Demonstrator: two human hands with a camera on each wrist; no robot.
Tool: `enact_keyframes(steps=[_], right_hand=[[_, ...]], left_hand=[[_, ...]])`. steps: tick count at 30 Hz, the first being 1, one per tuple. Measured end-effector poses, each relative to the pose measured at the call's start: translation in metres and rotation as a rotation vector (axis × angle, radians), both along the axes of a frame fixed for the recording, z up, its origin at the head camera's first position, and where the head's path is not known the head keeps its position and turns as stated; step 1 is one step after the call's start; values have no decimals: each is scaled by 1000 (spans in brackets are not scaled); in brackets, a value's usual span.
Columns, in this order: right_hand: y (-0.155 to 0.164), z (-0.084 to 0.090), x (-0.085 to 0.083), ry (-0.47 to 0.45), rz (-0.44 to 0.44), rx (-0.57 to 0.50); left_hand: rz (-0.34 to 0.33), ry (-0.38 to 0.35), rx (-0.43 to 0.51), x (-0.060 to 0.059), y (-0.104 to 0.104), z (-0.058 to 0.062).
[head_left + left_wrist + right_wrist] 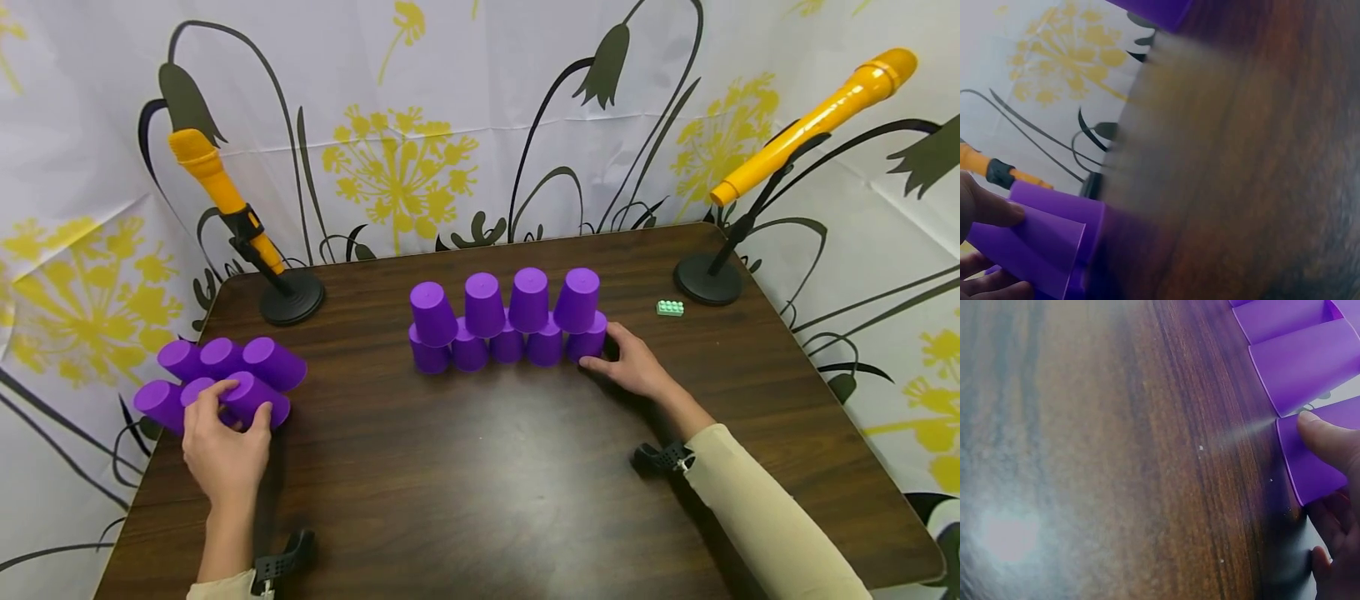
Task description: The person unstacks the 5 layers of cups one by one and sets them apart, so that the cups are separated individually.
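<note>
Left hand (225, 446) curled round one purple cup (257, 398) lying on its side near the left front of the desk (480, 500); fingers over the top, thumb at the right side. The left wrist view shows a fingertip (997, 209) pressed on the same cup's wall (1035, 244). This cup belongs to a loose heap of cups (217, 375) on their sides, five or so, touching one another, close to the desk's left edge.

Right hand (633, 367) at the right end of the cup wall (506, 321) mid-desk. Thumb and fingers bracket the end cup (588, 340) of the bottom row, thumb tip on its wall in the right wrist view (1325, 434); whether the fingers behind actually close on it, cannot tell.

Cup wall: upside-down cups, five in the bottom row standing side by side, four in the upper row resting across the gaps. The upper cups lean slightly outward.

Further out: small green brick (670, 307) on the desk right of the wall, apart from it. Two black round stands at the rear corners, each holding a yellow tube: left stand (292, 300), right stand (708, 279). Flower-print curtain (405, 125) behind and at both sides.
</note>
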State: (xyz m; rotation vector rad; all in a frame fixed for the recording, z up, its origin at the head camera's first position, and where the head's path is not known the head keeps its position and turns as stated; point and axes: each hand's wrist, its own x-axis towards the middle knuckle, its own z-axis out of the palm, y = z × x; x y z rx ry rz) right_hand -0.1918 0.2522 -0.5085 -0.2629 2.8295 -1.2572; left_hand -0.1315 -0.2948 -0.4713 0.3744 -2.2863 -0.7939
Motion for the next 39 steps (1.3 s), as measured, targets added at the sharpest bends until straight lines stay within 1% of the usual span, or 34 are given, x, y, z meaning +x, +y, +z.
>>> enact_keyframes(steps=[4,8,13,20,28,31,34,36,39], right_hand=[[0,-1,0,5,1,-2],[0,-1,0,8,6,-5],[0,-1,-2,14,14,-11],[0,0,-2,0,11,-14],[1,-2,-1,-7,14,-11],[1,-2,-1,-10,16,-9],[1,-2,-1,-5,18,-11],[1,-1,-1,-1,18,-12],[1,0,-1,0,16,-11]], left_hand=[[-7,-20,-13,-5,-4,-9],[0,-25,-15,-6,-5,-12],[14,-26,-21,-6,-4,-12],[51,-63,-52,-3,0,-10],[49,-61,-65,3,1,-6],[66,-18,-89,6,1,0],[68,57,-131,7,6,11],[57,113,-156,7,13,20],[5,187,-170,4,29,36]])
